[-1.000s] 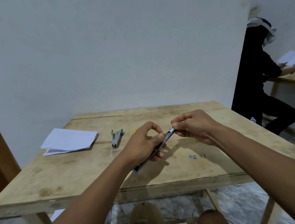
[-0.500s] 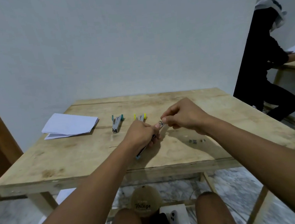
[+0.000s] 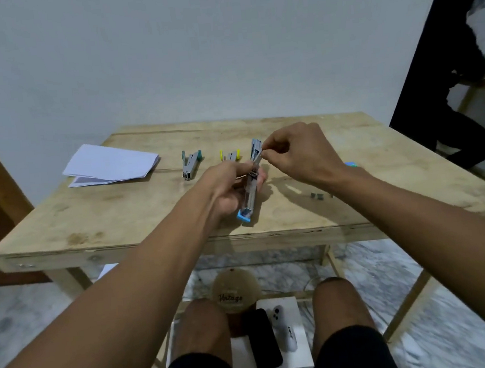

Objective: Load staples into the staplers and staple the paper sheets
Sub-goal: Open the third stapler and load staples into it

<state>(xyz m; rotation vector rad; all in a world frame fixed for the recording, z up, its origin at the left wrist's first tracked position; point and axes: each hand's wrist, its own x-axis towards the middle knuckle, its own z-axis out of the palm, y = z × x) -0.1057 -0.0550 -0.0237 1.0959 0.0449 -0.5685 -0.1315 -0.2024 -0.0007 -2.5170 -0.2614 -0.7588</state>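
Over the wooden table [image 3: 121, 223], the left hand [image 3: 226, 185] grips a blue-ended stapler [image 3: 250, 192] swung open, while the right hand [image 3: 300, 155] pinches its raised top. Paper sheets [image 3: 110, 164], a teal stapler [image 3: 191, 164] and a yellow stapler [image 3: 230, 155] lie behind; loose staples [image 3: 317, 195] sit right.

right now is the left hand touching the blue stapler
Touching. The head view shows the left hand gripping the blue stapler around its middle, fingers curled round the body, with the blue end sticking out below the palm.
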